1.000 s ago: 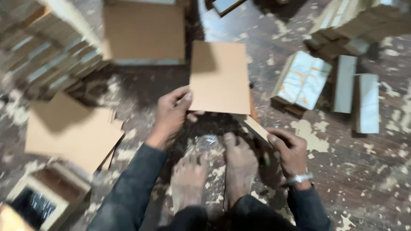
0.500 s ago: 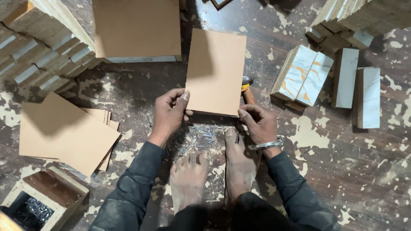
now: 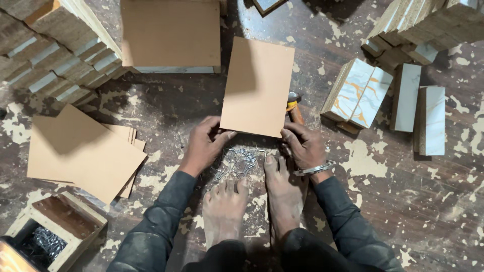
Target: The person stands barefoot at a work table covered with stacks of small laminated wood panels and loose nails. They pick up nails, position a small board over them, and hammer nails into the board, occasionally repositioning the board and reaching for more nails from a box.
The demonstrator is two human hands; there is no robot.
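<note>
A tan rectangular board (image 3: 258, 85) lies on the floor in front of my bare feet (image 3: 252, 201). My left hand (image 3: 204, 143) grips its near left corner with thumb and fingers. My right hand (image 3: 305, 146), a metal bangle on the wrist, holds the near right corner. A loose pile of small metal nails (image 3: 237, 162) lies between my hands, just past my toes. A hammer (image 3: 294, 108) with a yellow band lies beside the board's right edge, partly under my right hand.
A stack of tan boards (image 3: 83, 151) lies at the left. A wooden box of nails (image 3: 48, 234) stands at the bottom left. A larger board-topped box (image 3: 171, 35) sits ahead. Marble-patterned blocks (image 3: 388, 98) and stacked pieces (image 3: 50, 45) lie around.
My right hand put down the hammer it carried and came up to the board's near right corner. Both hands now hold the board's near edge; the nails show more clearly.
</note>
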